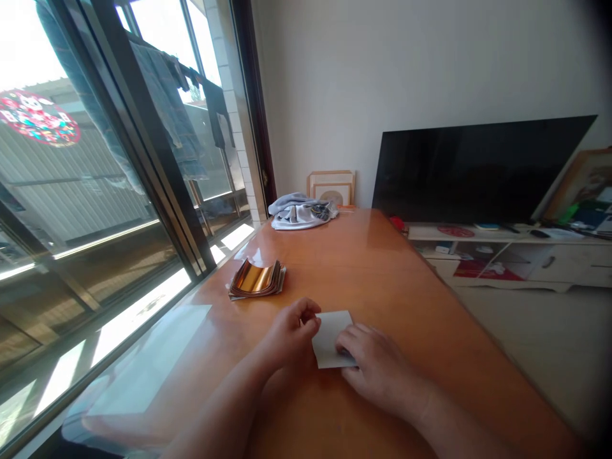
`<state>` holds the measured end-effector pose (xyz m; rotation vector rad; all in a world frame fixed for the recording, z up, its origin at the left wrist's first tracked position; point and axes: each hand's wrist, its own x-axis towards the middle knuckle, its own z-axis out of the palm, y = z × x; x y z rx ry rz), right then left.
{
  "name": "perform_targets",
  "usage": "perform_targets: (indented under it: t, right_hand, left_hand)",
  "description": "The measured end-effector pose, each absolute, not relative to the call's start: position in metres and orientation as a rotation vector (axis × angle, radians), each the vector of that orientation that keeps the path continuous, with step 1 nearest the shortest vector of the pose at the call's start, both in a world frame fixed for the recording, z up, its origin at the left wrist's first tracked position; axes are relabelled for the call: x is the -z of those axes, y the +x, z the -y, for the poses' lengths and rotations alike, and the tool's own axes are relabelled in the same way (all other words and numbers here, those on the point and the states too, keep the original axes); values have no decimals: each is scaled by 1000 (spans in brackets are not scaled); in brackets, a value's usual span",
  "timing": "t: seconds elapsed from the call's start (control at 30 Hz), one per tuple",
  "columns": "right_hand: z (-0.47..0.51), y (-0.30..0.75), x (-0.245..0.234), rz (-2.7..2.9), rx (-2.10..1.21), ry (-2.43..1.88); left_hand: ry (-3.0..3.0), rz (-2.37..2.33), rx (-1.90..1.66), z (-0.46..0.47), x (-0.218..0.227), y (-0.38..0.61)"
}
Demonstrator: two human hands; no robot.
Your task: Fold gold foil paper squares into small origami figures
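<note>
- One white sheet of paper (332, 335) lies flat on the wooden worktop (382, 274), near its front edge, between two hands.
- Left hand (291, 331): fingers curled, pinching the sheet's left edge.
- Right hand (377, 370): spread flat, fingertips pressing on the sheet's lower right part, gripping nothing.
- One stack of gold foil sheets (257, 279) sits near the window side.
- One crumpled cloth (301, 211) lies at the far end.
- One television (478, 169) stands beyond.

Both hands (335, 357) press a white paper sheet (331, 336) onto the wooden table (382, 274).
</note>
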<state>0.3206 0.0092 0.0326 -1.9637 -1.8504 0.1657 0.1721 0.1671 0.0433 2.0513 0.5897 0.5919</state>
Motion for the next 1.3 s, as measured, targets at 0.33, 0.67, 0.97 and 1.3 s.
perform_targets:
  t: [0.33, 0.67, 0.97, 1.3]
  right_hand:
    - [-14, 323, -32, 1745, -237, -1952]
    - [-10, 325, -37, 1799, -202, -1960]
    - [-13, 332, -34, 1843, -88, -2066]
    - [-8, 324, -45, 1891, -130, -2150]
  left_hand:
    - [2304, -297, -111, -153, -69, 155]
    - [2574, -284, -174, -164, -55, 161]
    - [2748, -385, -224, -164, -53, 164]
    - [2749, -302, -190, -160, -52, 163]
